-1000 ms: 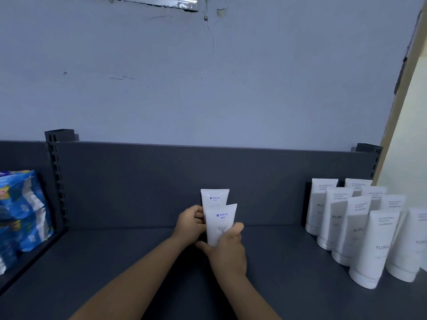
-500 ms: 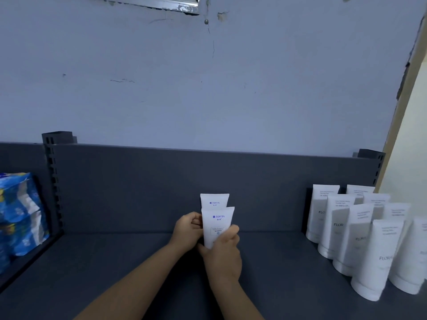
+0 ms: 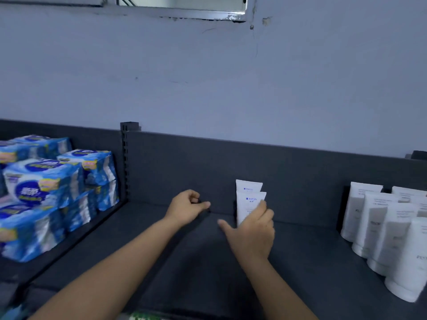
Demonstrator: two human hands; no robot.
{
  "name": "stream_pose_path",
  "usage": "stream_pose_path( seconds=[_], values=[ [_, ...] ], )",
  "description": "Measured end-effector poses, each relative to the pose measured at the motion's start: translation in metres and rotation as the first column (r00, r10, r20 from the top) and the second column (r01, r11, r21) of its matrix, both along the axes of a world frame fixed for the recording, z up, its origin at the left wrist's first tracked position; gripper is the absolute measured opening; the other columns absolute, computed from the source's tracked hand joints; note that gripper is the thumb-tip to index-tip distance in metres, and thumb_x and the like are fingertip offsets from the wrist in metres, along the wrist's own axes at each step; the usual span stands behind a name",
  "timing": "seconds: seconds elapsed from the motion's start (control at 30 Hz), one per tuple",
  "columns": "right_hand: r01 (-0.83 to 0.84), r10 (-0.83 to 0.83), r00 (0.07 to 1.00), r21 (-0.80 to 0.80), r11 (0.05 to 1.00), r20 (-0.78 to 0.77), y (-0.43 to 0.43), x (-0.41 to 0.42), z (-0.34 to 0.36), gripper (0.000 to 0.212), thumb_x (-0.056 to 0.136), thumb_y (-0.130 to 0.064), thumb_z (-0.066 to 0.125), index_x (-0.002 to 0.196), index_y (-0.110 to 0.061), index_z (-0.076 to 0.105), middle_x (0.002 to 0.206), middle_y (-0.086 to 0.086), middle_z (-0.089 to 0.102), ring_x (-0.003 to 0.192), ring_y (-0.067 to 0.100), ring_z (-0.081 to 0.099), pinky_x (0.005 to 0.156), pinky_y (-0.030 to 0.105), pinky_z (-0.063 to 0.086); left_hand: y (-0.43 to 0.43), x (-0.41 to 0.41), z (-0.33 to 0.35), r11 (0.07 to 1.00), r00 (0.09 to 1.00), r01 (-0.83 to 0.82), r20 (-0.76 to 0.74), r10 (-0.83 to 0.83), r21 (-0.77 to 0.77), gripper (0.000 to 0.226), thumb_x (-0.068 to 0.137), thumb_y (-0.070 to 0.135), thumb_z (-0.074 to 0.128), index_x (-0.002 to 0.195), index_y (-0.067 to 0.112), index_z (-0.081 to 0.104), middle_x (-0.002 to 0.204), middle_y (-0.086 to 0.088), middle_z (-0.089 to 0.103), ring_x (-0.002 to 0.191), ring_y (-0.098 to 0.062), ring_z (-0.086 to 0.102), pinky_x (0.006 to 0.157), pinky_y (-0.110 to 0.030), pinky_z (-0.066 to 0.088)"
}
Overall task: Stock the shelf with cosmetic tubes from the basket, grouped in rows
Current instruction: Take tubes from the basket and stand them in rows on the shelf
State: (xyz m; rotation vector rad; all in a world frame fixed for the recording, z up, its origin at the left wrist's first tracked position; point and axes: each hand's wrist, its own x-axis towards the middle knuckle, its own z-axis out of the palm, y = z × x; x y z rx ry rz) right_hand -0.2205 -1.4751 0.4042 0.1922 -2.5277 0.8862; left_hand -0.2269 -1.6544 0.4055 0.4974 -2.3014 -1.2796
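The front tube point(image 3: 250, 204) stands upright on the dark shelf point(image 3: 184, 262) just right of the frame's centre, directly before the rear tube point(image 3: 249, 185), long axes vertical; the right hand point(image 3: 251, 234) lies nearer, straight fingers resting on the front tube, thumb splayed clear; the left hand point(image 3: 187, 207) hangs loosely curled and empty, well left

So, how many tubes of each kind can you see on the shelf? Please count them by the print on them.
White tubes with blue print: 2, one behind the other, at the middle of the shelf.
White tubes with grey print: 6 in view at the right; the picture's edge cuts this group, so there may be more.
Total: 8 tubes in view.
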Motion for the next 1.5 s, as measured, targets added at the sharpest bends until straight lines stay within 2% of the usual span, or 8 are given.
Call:
stream_pose_path(
  seconds=[0.07, 0.2, 0.37, 0.6, 0.93, 1.13, 1.33, 1.5],
  values=[
    [-0.031, 0.035, 0.979, 0.022, 0.999, -0.199, -0.009, 0.014, 0.013, 0.112, 0.046, -0.056, 0.087, 0.131, 0.004, 0.045, 0.109, 0.018, 0.057, 0.088, 0.034, 0.061, 0.073, 0.041, 0.051, -0.010, 0.035, 0.008, 0.987, 0.994, -0.107, 0.015, 0.109, -0.120, 0.046, 0.077, 0.048, 0.074, 0.112, 0.020, 0.061, 0.109, 0.005, 0.063, 0.103, -0.016, 0.061, 0.088, -0.029, 0.049],
    [-0.331, 0.348, 0.899, 0.108, 0.937, -0.267, -0.037, 0.058, 0.032, 0.088, 0.070, -0.051, 0.073, 0.138, -0.008, 0.038, 0.135, 0.013, 0.045, 0.117, 0.032, 0.048, 0.094, 0.045, 0.042, -0.029, 0.112, 0.015, 0.858, 0.951, -0.274, 0.010, 0.309, -0.435, 0.059, 0.079, 0.061, 0.062, 0.124, 0.023, 0.057, 0.123, 0.003, 0.062, 0.113, -0.018, 0.059, 0.090, -0.033, 0.049],
    [-0.728, 0.750, 0.635, 0.184, 0.661, -0.185, -0.091, 0.125, 0.012, 0.064, 0.082, -0.042, 0.061, 0.137, -0.019, 0.038, 0.137, 0.001, 0.042, 0.126, 0.023, 0.041, 0.103, 0.038, 0.038, -0.060, 0.224, -0.002, 0.663, 0.845, -0.425, -0.008, 0.534, -0.616, 0.064, 0.078, 0.070, 0.053, 0.120, 0.021, 0.057, 0.119, -0.004, 0.064, 0.111, -0.026, 0.059, 0.088, -0.039, 0.050],
    [-0.945, 0.955, 0.272, 0.220, 0.242, 0.120, -0.177, 0.228, -0.054, 0.052, 0.085, -0.039, 0.060, 0.129, -0.019, 0.042, 0.127, 0.003, 0.048, 0.116, 0.027, 0.049, 0.092, 0.039, 0.045, -0.108, 0.399, -0.059, 0.539, 0.546, -0.550, 0.214, 0.810, -0.637, 0.062, 0.080, 0.065, 0.055, 0.124, 0.022, 0.053, 0.123, -0.004, 0.059, 0.111, -0.030, 0.056, 0.087, -0.039, 0.047],
    [-0.973, 0.811, 0.043, 0.209, -0.098, 0.583, -0.298, 0.332, -0.168, 0.056, 0.082, -0.039, 0.066, 0.125, -0.011, 0.045, 0.124, 0.009, 0.053, 0.114, 0.029, 0.053, 0.087, 0.033, 0.043, -0.163, 0.543, -0.168, 0.569, 0.275, -0.605, 0.524, 0.806, -0.557, 0.069, 0.084, 0.064, 0.053, 0.136, 0.020, 0.044, 0.126, -0.006, 0.053, 0.112, -0.028, 0.053, 0.083, -0.038, 0.050],
    [-0.985, 0.650, 0.022, 0.129, -0.117, 0.759, -0.356, 0.375, -0.226, 0.043, 0.082, -0.042, 0.068, 0.109, -0.012, 0.053, 0.107, 0.005, 0.054, 0.107, 0.027, 0.055, 0.087, 0.033, 0.045, -0.199, 0.584, -0.225, 0.587, 0.224, -0.643, 0.612, 0.759, -0.492, 0.068, 0.086, 0.061, 0.052, 0.139, 0.019, 0.042, 0.133, -0.008, 0.051, 0.118, -0.030, 0.052, 0.088, -0.039, 0.048],
    [-0.986, 0.456, -0.029, 0.048, -0.156, 0.889, -0.386, 0.392, -0.300, 0.021, 0.090, -0.029, 0.061, 0.087, -0.021, 0.042, 0.074, -0.001, 0.040, 0.060, 0.014, 0.039, 0.049, 0.017, 0.033, -0.212, 0.594, -0.288, 0.592, 0.177, -0.707, 0.715, 0.677, -0.386, 0.066, 0.087, 0.058, 0.052, 0.140, 0.021, 0.040, 0.137, -0.005, 0.049, 0.123, -0.027, 0.048, 0.093, -0.038, 0.046],
    [-0.988, 0.318, 0.015, 0.063, -0.139, 0.948, -0.408, 0.407, -0.392, 0.049, 0.088, -0.030, 0.062, 0.066, -0.029, 0.019, 0.064, -0.006, 0.029, 0.053, 0.008, 0.031, 0.046, 0.023, 0.025, -0.220, 0.596, -0.341, 0.559, 0.137, -0.753, 0.748, 0.650, -0.348, 0.063, 0.087, 0.060, 0.050, 0.138, 0.023, 0.043, 0.134, -0.002, 0.052, 0.120, -0.025, 0.051, 0.092, -0.037, 0.047]
  ],
)
